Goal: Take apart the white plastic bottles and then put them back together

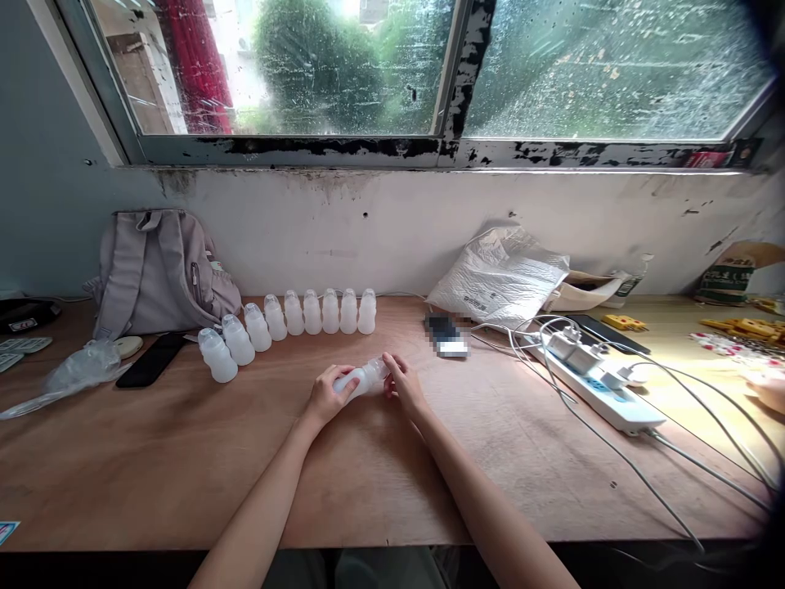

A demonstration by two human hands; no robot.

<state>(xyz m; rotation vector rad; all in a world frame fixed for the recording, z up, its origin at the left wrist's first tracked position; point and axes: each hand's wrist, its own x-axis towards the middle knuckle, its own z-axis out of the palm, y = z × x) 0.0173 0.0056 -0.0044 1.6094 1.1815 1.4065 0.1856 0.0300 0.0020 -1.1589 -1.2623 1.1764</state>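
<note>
Between my two hands a white plastic bottle with a clear cap (364, 381) lies tilted just above the table. Wrapped round its body at the lower left, my left hand (329, 396) is closed. My right hand (403, 383) is closed at the clear cap end, with fingertips on it. Behind them, several matching bottles (311, 312) stand upright in a curved row, each with a clear cap. The row runs from the nearest bottle (217, 357) at the left to the last one (366, 312) near the middle.
A grey backpack (153, 270) leans on the wall at left, with a black phone (152, 360) and a clear plastic bag (82, 368) before it. A silver mailer (500, 274), a white power strip (604, 388) and loose cables occupy the right. The wooden table (184, 474) ends close to me.
</note>
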